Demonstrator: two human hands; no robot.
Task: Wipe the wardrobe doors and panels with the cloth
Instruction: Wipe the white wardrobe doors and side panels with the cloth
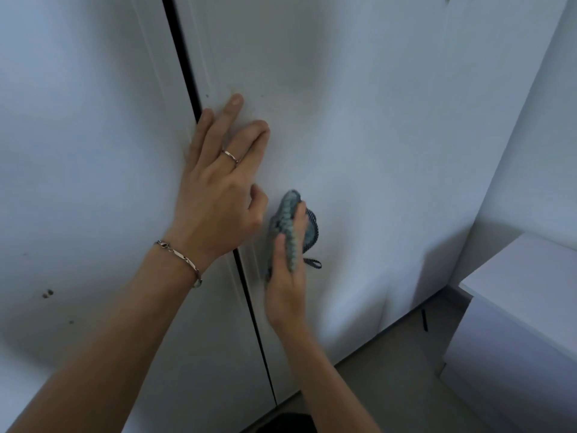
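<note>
Two white wardrobe doors fill the view, the left door (78,167) and the right door (374,135), split by a dark vertical gap (187,73). My left hand (218,182) lies flat with straight fingers on the right door beside the gap. It wears a ring and a bracelet. Just below it, my right hand (285,282) grips a blue-green knobbly cloth (288,226) and holds it against the right door near the gap. A dark loop (312,263) hangs from the cloth.
A white low cabinet (524,307) stands at the right, close to the wardrobe. Grey floor (390,370) shows below the doors. Small dark marks (47,293) dot the left door low down. A white side wall (537,151) rises at the right.
</note>
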